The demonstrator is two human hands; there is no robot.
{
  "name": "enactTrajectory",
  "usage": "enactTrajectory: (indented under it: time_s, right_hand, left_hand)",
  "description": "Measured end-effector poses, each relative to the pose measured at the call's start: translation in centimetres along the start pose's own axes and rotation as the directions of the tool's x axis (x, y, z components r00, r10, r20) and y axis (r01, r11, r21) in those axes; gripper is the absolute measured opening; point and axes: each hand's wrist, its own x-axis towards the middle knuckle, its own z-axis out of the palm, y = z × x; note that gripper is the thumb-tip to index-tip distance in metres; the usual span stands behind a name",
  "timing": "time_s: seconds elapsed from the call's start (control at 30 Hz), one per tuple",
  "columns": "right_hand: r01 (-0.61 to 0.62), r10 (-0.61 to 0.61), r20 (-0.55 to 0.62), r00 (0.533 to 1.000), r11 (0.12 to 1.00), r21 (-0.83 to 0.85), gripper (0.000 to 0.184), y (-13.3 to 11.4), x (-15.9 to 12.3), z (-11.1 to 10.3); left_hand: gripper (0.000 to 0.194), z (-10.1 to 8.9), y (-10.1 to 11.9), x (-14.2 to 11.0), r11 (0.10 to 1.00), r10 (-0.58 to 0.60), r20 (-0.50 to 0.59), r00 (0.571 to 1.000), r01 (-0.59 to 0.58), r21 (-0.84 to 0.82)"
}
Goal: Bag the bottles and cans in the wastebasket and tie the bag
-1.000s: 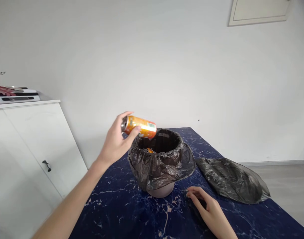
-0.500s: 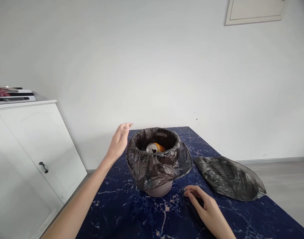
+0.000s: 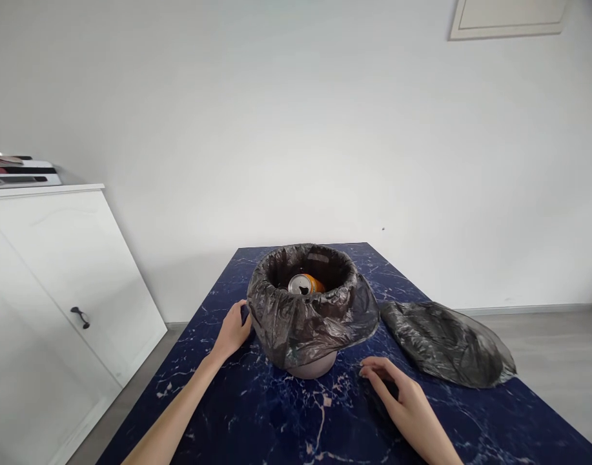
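Observation:
A small trash bin (image 3: 314, 369) stands upright on the table, lined with a black garbage bag (image 3: 305, 326) folded down over its rim. An orange drink can (image 3: 313, 284) lies inside, its silver opened top towards me. My left hand (image 3: 234, 332) is low at the bin's left side, fingers loosely bent and close against the bag; whether they touch it I cannot tell. To the bin's right, my right hand (image 3: 391, 391) rests on the table, fingers loosely curved with a gap to the thumb and nothing visible in it.
A second black garbage bag (image 3: 450, 345) lies flattened at the table's right edge. Blue marble-patterned covering (image 3: 276, 420) spans the table, which reaches back to a white wall. At left stands a white cabinet (image 3: 77, 271) with a dark handle and several items on top.
My left hand has dropped from above rim height down beside the bin. My right hand stays where it was. The view has shifted slightly.

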Motion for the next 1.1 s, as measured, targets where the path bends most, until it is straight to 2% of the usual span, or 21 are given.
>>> enactTrajectory:
  time_s: [0.23,0.47,0.7,0.83,0.97,1.1]
  right_hand:
    - [-0.034,0.034,-0.007,0.999,0.999,-0.009,0.048,-0.2,0.0,0.0]
    - [-0.074,0.071,0.074,0.995,0.996,0.042,0.050,-1.0,1.2,-0.3]
    - [-0.163,0.120,0.180,0.976,0.955,0.246,0.063,-5.0,4.9,-2.3]
    - [-0.207,0.139,0.198,0.970,0.902,0.380,0.062,-7.4,7.0,-3.4]
    - [-0.227,0.143,0.205,0.968,0.847,0.482,0.050,-8.7,8.3,-3.9]
    - [-0.285,0.179,0.239,0.954,0.786,0.549,0.056,-9.3,9.3,-4.5]
  left_hand:
    - [0.062,1.1,-2.1,0.3,0.997,0.067,0.021,0.998,-0.067,-0.038]
    - [0.055,1.7,-2.0,-0.4,0.991,0.119,0.032,0.992,-0.117,-0.069]
    - [0.043,1.1,-1.1,-1.3,0.987,0.146,0.035,0.989,-0.143,-0.076]
    - [0.039,0.9,-1.0,-1.5,0.986,0.148,0.030,0.988,-0.146,-0.078]
    - [0.040,0.9,-0.7,-1.7,0.984,0.151,0.026,0.988,-0.148,-0.101]
    - [0.040,1.1,-0.3,-2.0,0.981,0.137,0.024,0.990,-0.132,-0.145]
